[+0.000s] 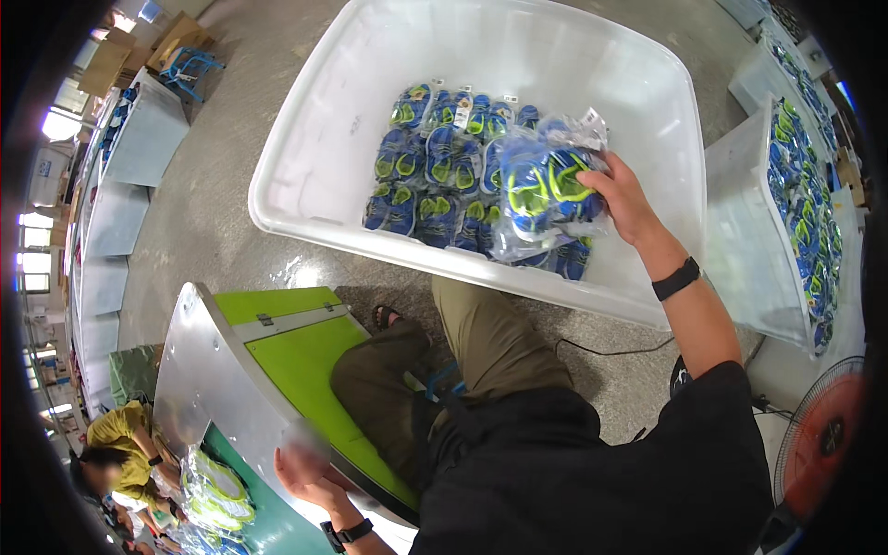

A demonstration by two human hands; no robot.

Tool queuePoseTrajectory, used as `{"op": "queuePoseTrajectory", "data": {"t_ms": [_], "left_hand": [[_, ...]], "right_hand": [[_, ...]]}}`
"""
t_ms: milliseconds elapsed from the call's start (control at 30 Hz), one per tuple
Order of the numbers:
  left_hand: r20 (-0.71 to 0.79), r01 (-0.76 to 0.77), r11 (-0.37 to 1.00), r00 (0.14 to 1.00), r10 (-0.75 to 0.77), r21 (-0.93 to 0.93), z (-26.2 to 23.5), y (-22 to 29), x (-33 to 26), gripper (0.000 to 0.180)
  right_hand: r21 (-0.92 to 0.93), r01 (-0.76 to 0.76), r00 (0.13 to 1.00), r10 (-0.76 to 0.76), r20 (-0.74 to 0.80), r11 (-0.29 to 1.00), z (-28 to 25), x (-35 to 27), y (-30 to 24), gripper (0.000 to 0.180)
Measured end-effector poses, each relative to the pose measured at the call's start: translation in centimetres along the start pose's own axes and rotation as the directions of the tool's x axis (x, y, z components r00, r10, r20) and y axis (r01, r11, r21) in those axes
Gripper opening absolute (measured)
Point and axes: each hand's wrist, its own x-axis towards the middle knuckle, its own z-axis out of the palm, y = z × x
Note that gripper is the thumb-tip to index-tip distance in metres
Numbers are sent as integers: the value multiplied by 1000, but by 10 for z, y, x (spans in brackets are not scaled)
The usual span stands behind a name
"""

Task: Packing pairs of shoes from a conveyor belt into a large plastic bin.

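My right hand (622,192) grips a clear plastic bag of blue shoes with lime-green linings (536,190), thumb on top, the fingers partly hidden behind it. It holds the bag over a large white plastic bin (342,83). Inside, more bagged blue shoes (442,162) lie in rows on the bottom. My left hand (303,472) hangs by the metal edge of the worktable (199,370), well apart from the bin. Blur covers part of that hand, so its fingers are unclear.
More white bins piled with shoes (800,213) stand at the right, above a red fan (823,435). Lime-green panels (296,361) flank my legs. A person in a yellow top (129,439) works beside bagged shoes (215,490). A cable (615,351) crosses the floor.
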Motion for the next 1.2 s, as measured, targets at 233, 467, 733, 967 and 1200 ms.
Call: {"op": "queuePoseTrajectory", "data": {"t_ms": [233,467,733,967,1200], "left_hand": [[-5,1,1000,1000,-1,26,5,5,-2,31],[9,-8,999,1000,8,51,6,6,-7,27],[12,96,995,995,-96,4,-9,3,-1,23],[97,-111,976,991,95,186,-53,27,45,28],[-106,-201,587,889,446,784,-171,4,85,46]], "right_hand": [[-865,-360,923,271,-274,349,-159,-30,129,66],[-750,-245,949,310,-55,614,-104,-55,102,61],[-701,313,910,8,414,641,55,-20,84,49],[-819,503,858,-272,435,277,121,-22,134,45],[-765,517,856,-258,449,384,130,-25,131,40]]}}
